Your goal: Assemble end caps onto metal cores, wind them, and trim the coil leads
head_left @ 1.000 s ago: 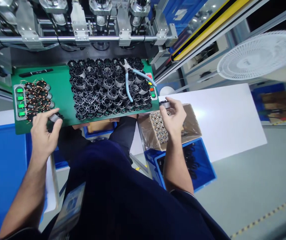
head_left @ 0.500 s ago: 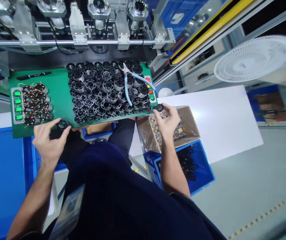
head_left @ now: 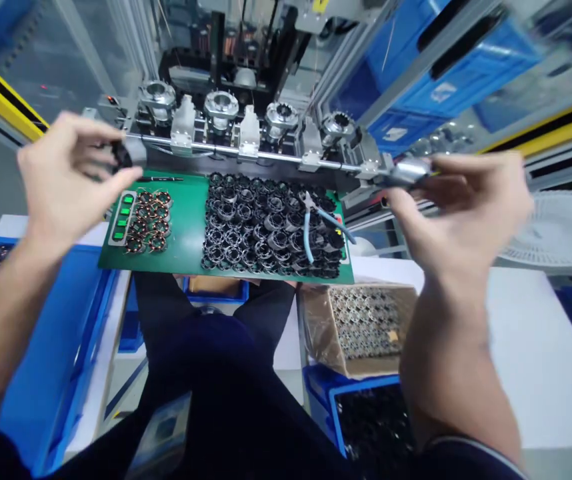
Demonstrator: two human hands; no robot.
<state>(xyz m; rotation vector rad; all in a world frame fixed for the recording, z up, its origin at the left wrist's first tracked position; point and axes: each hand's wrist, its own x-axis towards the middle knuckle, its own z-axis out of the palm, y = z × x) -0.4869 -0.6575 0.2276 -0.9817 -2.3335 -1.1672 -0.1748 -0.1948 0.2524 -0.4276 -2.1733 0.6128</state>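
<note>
My left hand is raised at the upper left, fingers pinched round a small black and grey stator core. My right hand is raised at the right and blurred by motion; its fingers close on a grey stator core. Both hands hover in front of the machine's row of round metal holders. Below them lies a green tray with a large heap of black empty cores and a small group of copper-wound cores. Blue-handled pliers lie on the heap.
A lined cardboard box of metal cores sits under the tray's right end, with a blue bin of black parts below it. Another blue bin is at the left. A white fan stands at the right, by a white table.
Both hands have lifted from the tray's front edge up toward the machine's holders, each carrying a core. The view has tilted upward.
</note>
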